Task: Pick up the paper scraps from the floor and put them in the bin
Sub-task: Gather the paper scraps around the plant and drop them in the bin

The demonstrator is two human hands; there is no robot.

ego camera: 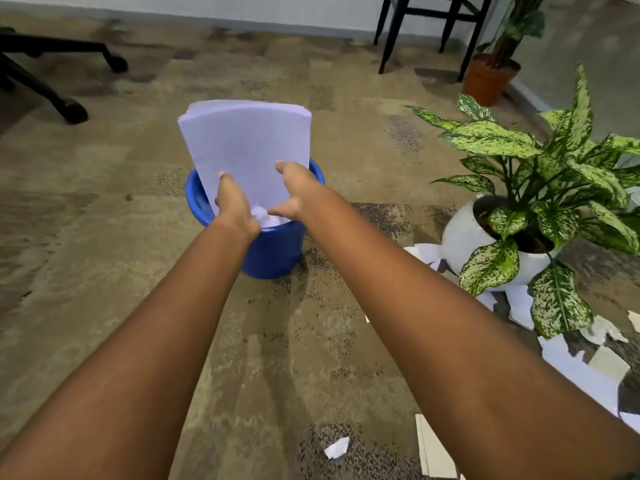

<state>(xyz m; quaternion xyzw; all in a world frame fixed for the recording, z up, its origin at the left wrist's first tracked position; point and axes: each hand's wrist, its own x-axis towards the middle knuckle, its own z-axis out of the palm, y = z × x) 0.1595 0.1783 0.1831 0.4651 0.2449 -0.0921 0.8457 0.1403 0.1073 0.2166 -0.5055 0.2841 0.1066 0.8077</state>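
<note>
One stack of white sheets (247, 150) stands upright, its lower end down in the mouth of the one blue bin (273, 251); two hands are on it, the left hand (235, 206) grasping the lower left edge, the right hand (294, 188) grasping the lower right edge, fingers of both curled onto the paper; just under the right thumb, one crumpled white wad (265, 218) sits in the bin. Nearer the person than the fingers, on the carpet (104, 237): one small crumpled scrap (336, 447) and one long pale strip (434, 448); right of the right hand, a scatter of torn pieces (571, 372), too overlapped to count, touching the white pot (464, 237) of a speckled plant; beyond it a second plant in a terracotta pot (486, 77), so two plants. Past the fingertips, black chair legs (391, 32); far left of the left hand, one wheeled chair base (69, 109).
</note>
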